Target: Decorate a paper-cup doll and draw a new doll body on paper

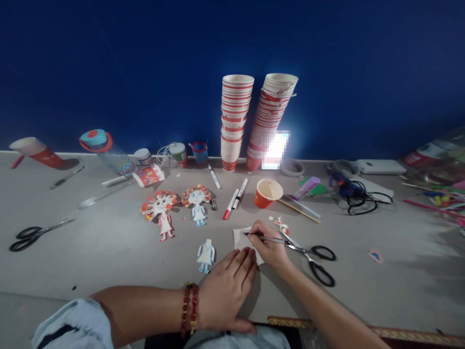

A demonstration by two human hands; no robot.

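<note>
My right hand (269,245) grips a thin pen (267,238), its tip on a small piece of white paper (240,237). Flat across the lower part of that paper lies my left hand (230,286), fingers stretched out, holding nothing. Just left of it is a headless paper dress figure (206,255) with blue outlines. Two paper dolls lie farther off: one in red (165,213) and one in blue (197,203), both with fringed hair. Beside my right hand rest black-handled scissors (312,257) and some paper scraps (281,225).
Two tall stacks of paper cups (237,121) stand against the blue wall. Nearer are a single orange cup (267,194), markers (236,198), and a wooden stick (301,212). Another pair of scissors (36,236) and a bottle (109,152) are at left; a cabled glue gun (345,186) is at right.
</note>
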